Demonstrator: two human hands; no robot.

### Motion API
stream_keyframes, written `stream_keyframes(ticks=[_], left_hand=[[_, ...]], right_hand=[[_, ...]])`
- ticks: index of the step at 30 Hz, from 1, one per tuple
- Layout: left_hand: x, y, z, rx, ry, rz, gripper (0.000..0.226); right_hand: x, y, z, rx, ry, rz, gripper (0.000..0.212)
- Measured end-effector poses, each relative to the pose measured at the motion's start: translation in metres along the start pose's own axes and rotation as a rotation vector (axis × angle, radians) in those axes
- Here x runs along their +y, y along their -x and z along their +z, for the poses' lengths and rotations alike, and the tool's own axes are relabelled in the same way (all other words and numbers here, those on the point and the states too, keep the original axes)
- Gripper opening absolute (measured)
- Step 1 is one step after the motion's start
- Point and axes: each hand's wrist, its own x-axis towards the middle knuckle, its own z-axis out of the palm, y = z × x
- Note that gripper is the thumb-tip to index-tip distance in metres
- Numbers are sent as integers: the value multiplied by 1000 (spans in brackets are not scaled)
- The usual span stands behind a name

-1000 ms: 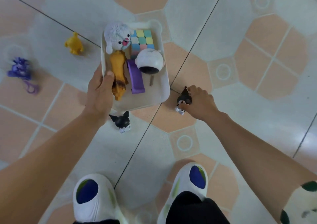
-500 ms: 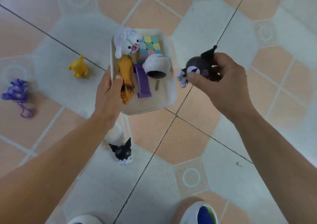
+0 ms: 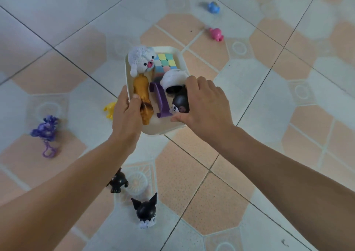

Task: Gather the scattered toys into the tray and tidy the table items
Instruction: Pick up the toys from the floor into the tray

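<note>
Left hand (image 3: 125,120) gripping, thumb on top, right hand (image 3: 205,108) curled palm-down

Bright, soft shadows, blurry edges

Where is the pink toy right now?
Head view, upper right: the pink toy lies on the floor beyond the tray, nearer the camera than the blue toy.

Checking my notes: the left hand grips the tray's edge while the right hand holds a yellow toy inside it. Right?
Not quite. In the head view the right hand holds a black figure inside the tray, not a yellow toy; the yellow toy lies on the floor. The left hand does grip the tray's edge.
</note>
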Motion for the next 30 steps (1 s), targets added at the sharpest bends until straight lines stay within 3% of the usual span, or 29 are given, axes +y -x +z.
stream_keyframes(ticks=[7, 13, 17, 30], left_hand=[[3, 1, -29, 62, 14, 12, 29], [12, -3, -47, 112, 81, 40, 25], [10, -9, -61, 160, 121, 3, 25], [-20, 12, -139, 126, 60, -51, 23]], right_hand=[[-38, -22, 3, -24, 39, -8, 59], [-68, -38, -7, -102, 54, -42, 74], [-79, -41, -19, -124, -45, -85, 67], [-104, 17, -17, 213, -448, -118, 24]])
